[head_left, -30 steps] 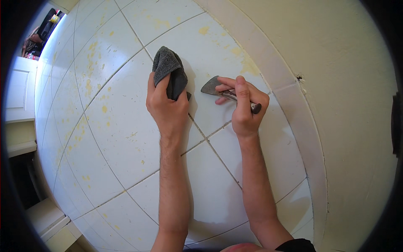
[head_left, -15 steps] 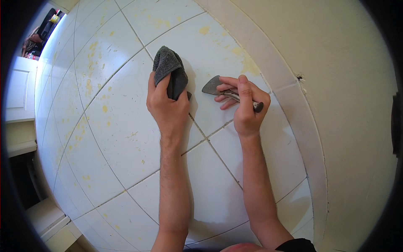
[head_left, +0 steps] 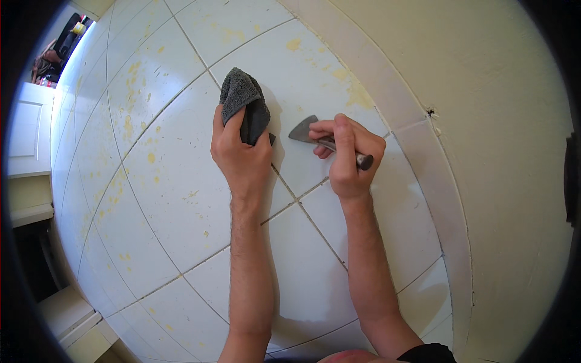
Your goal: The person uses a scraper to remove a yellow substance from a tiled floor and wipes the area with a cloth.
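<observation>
Change: between the earlier frames and this one very little had shifted; the right hand (head_left: 346, 158) had edged slightly along the tile with its tool, and the left hand (head_left: 241, 152) had kept its place on the cloth.
Left hand: it was closed around a dark grey cloth (head_left: 243, 104), thumb and fingers pinching the lower folds, the knuckles resting on the floor tiles (head_left: 175, 181).
Cloth: it stood bunched above the left hand, near the middle of the tiled floor and toward its far edge; the gripped lower part was hidden under the fingers.
Right hand: it was wrapped tightly around the handle of a scraper (head_left: 308, 131), fingers curled over it and thumb laid along the top.
Scraper: its flat grey blade pointed left and lay against a tile, just beside the cloth but apart from it; most of the handle was covered by the fist, with only a dark rounded end showing at the right.
Tiles: white with grey joints, spotted with yellowish marks that were thicker toward the left edge and the far edge.
Skirting: a pale band (head_left: 417, 157) ran along the right edge of the floor under a cream wall (head_left: 496, 121); a small dark speck on it was too small to make out.
Far left corner: cluttered things there were blurred and cut off by the rim.
</observation>
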### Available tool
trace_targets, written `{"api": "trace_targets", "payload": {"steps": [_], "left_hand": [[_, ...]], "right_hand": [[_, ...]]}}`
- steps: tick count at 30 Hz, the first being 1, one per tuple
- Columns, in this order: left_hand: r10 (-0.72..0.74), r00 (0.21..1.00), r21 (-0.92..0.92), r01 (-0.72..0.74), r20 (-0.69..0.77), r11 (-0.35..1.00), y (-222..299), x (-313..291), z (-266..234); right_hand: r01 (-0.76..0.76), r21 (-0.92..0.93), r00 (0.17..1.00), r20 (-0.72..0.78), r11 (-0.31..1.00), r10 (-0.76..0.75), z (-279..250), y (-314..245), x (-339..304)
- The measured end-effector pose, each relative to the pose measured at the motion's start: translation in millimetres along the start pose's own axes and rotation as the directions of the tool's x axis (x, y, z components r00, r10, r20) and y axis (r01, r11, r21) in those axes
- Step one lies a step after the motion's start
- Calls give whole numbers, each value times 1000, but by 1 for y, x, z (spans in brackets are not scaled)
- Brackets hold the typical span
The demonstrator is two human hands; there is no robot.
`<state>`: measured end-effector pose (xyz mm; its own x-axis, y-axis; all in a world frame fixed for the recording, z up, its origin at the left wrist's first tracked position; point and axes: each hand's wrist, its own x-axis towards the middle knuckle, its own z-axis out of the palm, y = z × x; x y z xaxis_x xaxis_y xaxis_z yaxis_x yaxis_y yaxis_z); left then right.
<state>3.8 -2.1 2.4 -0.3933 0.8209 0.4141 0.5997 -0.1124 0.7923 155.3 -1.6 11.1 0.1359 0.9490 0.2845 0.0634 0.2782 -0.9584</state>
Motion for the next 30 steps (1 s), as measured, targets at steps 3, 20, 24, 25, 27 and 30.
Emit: {"api": "trace_targets", "payload": {"steps": [3,20,24,25,27,30], "left_hand": [[1,1000,3,-1,3,1000,1,1,-2],[-21,1000,11,20,17,1000,4,1,-3],[0,1000,8,0,6,1000,3,1,-2],[-1,1000,2,1,7,1000,2,1,-2],[0,1000,7,0,1,1000,2,1,-2],[-8,1000,6,8,1,1000,4,1,-1]], "right_hand": [[-24,27,998,-50,999,26,6,0,2],[67,-62,996,-62,996,-71,3,-1,2],[66,-54,995,-71,996,-69,7,3,5],[47,-57,997,-65,997,-51,6,3,5],[31,-61,998,-61,998,-35,6,3,5],[109,-54,988,-104,993,-115,7,8,4]]}}
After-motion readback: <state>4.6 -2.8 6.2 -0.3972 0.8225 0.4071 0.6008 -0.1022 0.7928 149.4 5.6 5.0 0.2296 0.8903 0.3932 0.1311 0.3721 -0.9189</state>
